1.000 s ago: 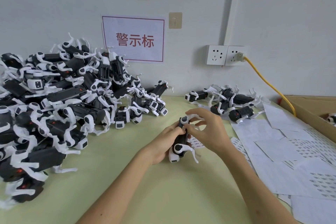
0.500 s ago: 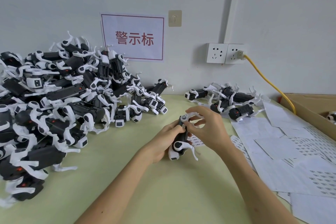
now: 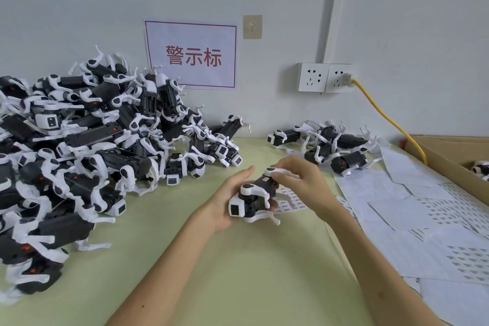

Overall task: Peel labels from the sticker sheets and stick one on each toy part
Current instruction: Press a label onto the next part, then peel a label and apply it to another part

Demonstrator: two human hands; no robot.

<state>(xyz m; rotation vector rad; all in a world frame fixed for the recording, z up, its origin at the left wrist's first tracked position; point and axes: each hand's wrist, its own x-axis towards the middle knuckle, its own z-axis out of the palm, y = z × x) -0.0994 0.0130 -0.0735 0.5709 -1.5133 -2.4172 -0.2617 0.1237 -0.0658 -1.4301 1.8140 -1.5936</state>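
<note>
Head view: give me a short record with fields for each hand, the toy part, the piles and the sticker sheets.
left hand: cradles the toy part from below
right hand: grips the part's upper end
toy part: black and white, held between both hands
large pile: parts heaped at left
small pile: parts by the wall, right of centre
sticker sheets: spread on the table at right
</note>
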